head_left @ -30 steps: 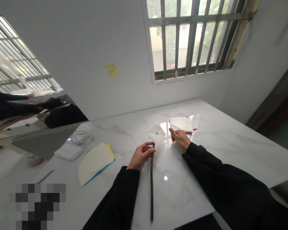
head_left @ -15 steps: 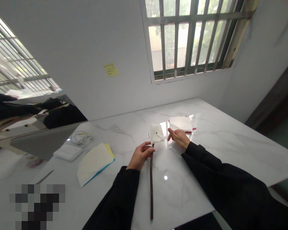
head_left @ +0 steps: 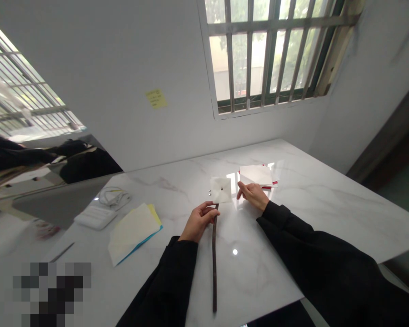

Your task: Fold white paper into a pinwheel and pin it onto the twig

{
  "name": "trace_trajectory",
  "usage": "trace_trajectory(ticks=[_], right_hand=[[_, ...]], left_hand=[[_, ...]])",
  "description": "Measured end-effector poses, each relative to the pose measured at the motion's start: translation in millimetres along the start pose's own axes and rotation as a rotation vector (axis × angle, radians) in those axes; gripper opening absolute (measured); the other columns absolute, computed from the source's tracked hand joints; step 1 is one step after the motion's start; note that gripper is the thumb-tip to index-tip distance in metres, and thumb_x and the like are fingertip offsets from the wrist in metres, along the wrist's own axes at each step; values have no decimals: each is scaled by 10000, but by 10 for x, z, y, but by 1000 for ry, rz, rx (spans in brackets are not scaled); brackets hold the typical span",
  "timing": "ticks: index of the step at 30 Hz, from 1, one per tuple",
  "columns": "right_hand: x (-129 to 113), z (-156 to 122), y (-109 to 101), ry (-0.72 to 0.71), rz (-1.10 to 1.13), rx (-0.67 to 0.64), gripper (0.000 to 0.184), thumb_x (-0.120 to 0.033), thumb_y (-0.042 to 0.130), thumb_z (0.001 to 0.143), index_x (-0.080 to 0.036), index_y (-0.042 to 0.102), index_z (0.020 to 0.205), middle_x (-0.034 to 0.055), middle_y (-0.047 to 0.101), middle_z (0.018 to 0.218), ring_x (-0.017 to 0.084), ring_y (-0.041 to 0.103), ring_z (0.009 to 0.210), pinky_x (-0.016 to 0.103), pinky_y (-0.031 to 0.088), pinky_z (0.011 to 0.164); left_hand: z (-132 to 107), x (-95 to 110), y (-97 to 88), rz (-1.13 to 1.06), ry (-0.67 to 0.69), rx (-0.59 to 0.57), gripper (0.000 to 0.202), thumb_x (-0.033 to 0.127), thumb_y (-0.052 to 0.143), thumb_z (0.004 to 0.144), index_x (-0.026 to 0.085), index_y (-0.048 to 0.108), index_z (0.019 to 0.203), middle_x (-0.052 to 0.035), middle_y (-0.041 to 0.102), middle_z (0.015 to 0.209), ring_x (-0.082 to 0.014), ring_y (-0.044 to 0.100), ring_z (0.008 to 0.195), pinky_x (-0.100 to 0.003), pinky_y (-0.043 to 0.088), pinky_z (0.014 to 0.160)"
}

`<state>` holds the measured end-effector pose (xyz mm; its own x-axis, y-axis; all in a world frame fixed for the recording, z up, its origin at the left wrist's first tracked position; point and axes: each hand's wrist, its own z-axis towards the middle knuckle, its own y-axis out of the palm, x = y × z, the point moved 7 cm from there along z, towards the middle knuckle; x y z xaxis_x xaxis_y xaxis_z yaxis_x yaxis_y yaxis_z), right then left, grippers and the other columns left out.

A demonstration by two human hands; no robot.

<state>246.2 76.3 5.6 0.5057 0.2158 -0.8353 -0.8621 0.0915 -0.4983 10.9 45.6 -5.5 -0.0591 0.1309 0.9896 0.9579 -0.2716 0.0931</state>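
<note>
A white paper pinwheel [head_left: 225,193], with a small silvery bead at its centre, sits at the top end of a long dark brown stick [head_left: 214,268]. My left hand [head_left: 200,221] pinches that stick just below the paper between thumb and fingers. To the right of the pinwheel is my right hand [head_left: 254,196], apart from it. Its index finger is stretched out, the other fingers are partly curled, and nothing shows in it. Two small silvery beads [head_left: 210,193] lie on the table left of the pinwheel.
Behind my right hand lies a stack of white and red paper [head_left: 255,175]. On the left of the marble-patterned table [head_left: 327,204] are cream, yellow and blue sheets [head_left: 136,234], a white box [head_left: 94,217] and a coiled white cable [head_left: 114,196]. A wall stands behind.
The pinwheel's paper has turned about its centre bead; a slanted folded flap showed before, and a nearly square outline shows now. Both hands have stayed almost in place.
</note>
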Motion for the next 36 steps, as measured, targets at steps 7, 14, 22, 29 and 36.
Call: trace_trajectory(ticks=[7,14,22,29,36], right_hand=[[-36,-2,-60,-13,17,77,712,-697,317,1014,-181,744,773,13,564,583,178,573,621,305,403,714],[-109,-45,-84,-58,104,72,688,-677,367,1021,-185,608,1437,-35,530,596,174,554,594,289,422,675],[15,18,-62,21,-36,67,820,-721,258,1016,-199,575,469,33,561,509,163,581,572,304,411,741],[-29,-7,-102,-18,31,129,665,-667,339,1024,-184,782,915,-9,546,573,158,553,576,287,394,678],[36,15,-42,17,7,51,754,-719,314,1008,-180,802,808,9,530,509,172,567,564,305,412,691]], left_hand=[[-13,15,20,23,4,-22,478,384,878,704,160,724,1097,-59,748,821,-126,592,663,-243,423,617],[-3,11,21,35,10,-28,478,387,875,704,156,726,1095,-68,750,820,-141,600,682,-254,417,627],[-3,-13,7,49,-3,-29,517,410,875,702,152,707,1117,-59,745,825,-140,586,682,-252,394,625],[8,-27,7,60,-5,-46,537,416,869,710,150,704,1147,-56,742,829,-141,589,711,-252,402,647],[8,-21,33,75,-4,-76,537,412,872,705,141,701,1135,-65,744,826,-157,606,749,-261,414,669]])
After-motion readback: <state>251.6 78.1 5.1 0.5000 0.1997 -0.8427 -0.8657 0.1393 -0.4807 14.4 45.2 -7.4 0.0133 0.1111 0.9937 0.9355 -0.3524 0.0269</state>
